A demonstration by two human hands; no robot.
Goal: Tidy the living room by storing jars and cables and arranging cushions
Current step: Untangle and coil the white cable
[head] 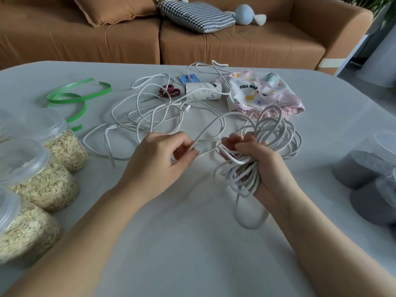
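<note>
Right hand grips the coiled white cable; left hand pinches 1 loose strand just beside it.

**Counts across the tabletop and sofa**

Two hands are in view: one left hand and one right hand. Three oat jars stand on the left side of the tabletop. At least two grey-filled jars stand on its right side, and the frame edge hides any others. The white cables form one loose tangle, and how many separate cables are in it cannot be told. There is also one coiled bundle.

There is one each of:
- scissors
- paper roll
- blue packet
- printed cloth
- green ribbon

The single sofa carries two cushions, one brown cushion and one houndstooth cushion. It also holds one blue soft toy.
</note>
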